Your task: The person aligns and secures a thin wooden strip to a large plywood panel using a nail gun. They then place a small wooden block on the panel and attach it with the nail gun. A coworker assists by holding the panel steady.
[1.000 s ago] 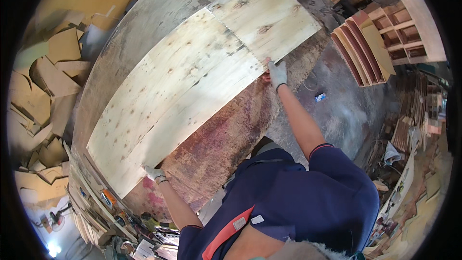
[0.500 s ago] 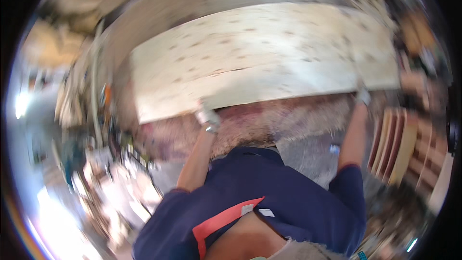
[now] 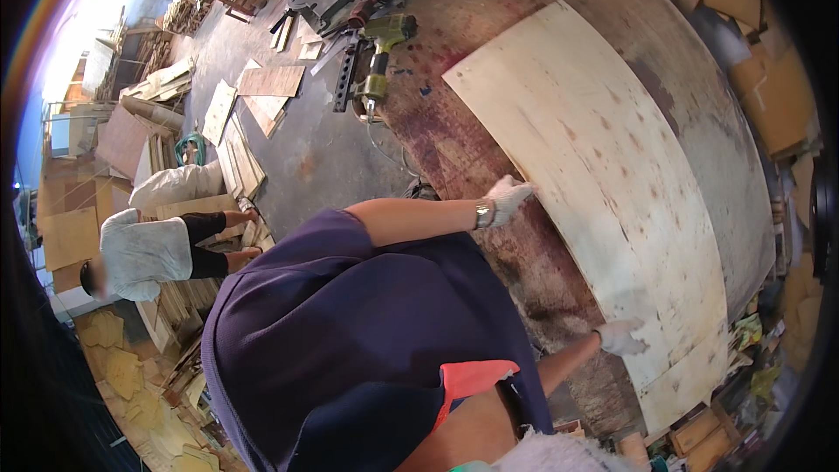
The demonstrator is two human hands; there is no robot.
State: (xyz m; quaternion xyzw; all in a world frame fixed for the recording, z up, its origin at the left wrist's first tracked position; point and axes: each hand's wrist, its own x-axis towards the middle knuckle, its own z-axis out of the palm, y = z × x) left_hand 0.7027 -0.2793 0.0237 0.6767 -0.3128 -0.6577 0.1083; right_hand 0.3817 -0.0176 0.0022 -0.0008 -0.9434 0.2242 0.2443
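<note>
A long, pale plywood sheet [image 3: 603, 149] with darker knots and a crack along it lies on a broad, stained worktable [image 3: 437, 122]. My left hand [image 3: 509, 201], in a whitish knit glove with a metal-banded watch at the wrist, is closed on the sheet's near edge. Lower down, my right hand [image 3: 622, 336], also gloved, rests flat on the sheet near its other end, fingers spread. A green nail gun [image 3: 380, 57] with a dark magazine and a hose lies at the table's left corner.
Beside the nail gun lies a dark red power tool [image 3: 371, 2]. Plywood offcuts [image 3: 266, 87] are scattered on the floor to the left. A person in a light shirt [image 3: 144, 253] stands among wood stacks at far left. Brown boards [image 3: 773, 96] lie beyond the table at right.
The view has swung round and sharpened, so the sheet now runs down the right side. My right hand has gone from the sheet's edge onto its face; my left stays at the edge.
</note>
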